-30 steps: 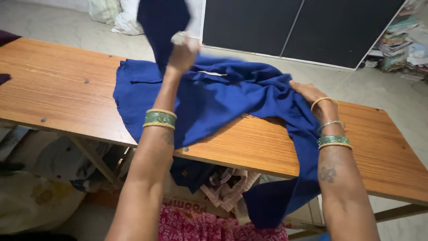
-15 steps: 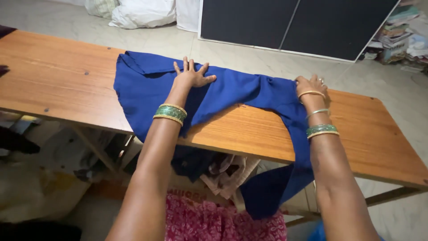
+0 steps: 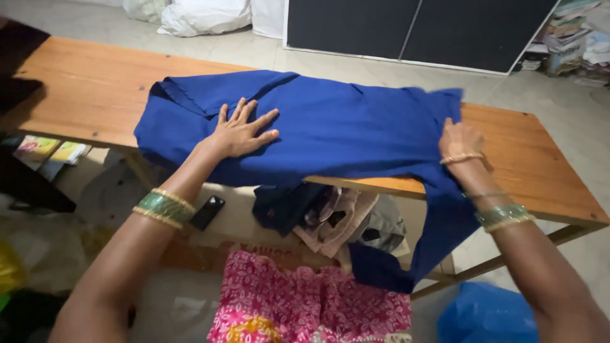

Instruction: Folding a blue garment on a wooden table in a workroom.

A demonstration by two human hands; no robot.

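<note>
Garment [image 3: 343, 130] lengthwise along table [image 3: 82, 89]

Soft even daylight, sharp centre, slight motion blur at right.

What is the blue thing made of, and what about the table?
The blue garment looks like soft woven cloth, maybe cotton: matte, it creases and droops over the edge. The table top looks like wood or wood laminate: orange-brown with grain lines and a slight sheen. The left hand presses flat on the cloth.
</note>
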